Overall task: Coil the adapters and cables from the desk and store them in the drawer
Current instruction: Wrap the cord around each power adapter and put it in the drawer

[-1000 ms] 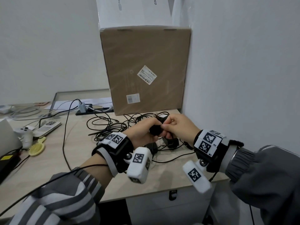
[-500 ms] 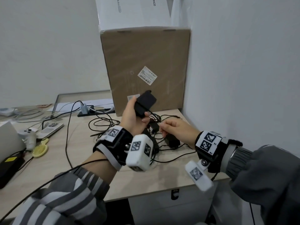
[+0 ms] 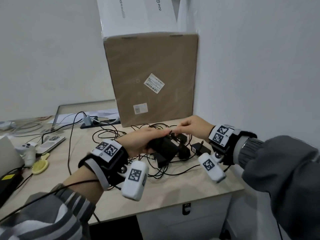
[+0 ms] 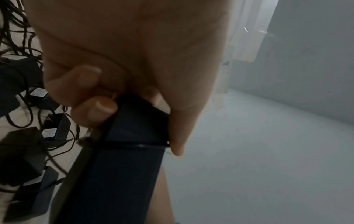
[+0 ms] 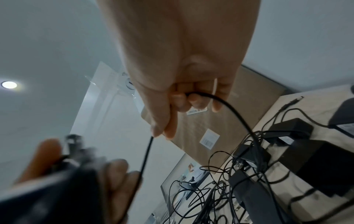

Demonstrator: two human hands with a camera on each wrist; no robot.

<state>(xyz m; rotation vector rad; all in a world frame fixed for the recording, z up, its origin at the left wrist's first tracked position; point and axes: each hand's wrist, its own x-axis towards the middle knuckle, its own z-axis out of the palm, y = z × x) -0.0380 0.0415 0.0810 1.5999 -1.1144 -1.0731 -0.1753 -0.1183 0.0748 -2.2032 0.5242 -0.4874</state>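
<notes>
Wrist views only: left fingers (image 4: 95, 112) round adapter (image 4: 122, 166), right fingers (image 5: 195, 98) pinching cable (image 5: 239, 119).

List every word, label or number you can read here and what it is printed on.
"PICO": white box on top of the brown carton.
"PICO 4 Ultra": same white box, faint, partly guessed.
Carton's shipping labels: too small to read.
Adapter stickers: blurred.
Wrist markers: patterns, tiny characters unreadable.

"PICO" printed on white box (image 3: 138, 14), barcode labels on cardboard box (image 3: 152, 75) unreadable
</notes>
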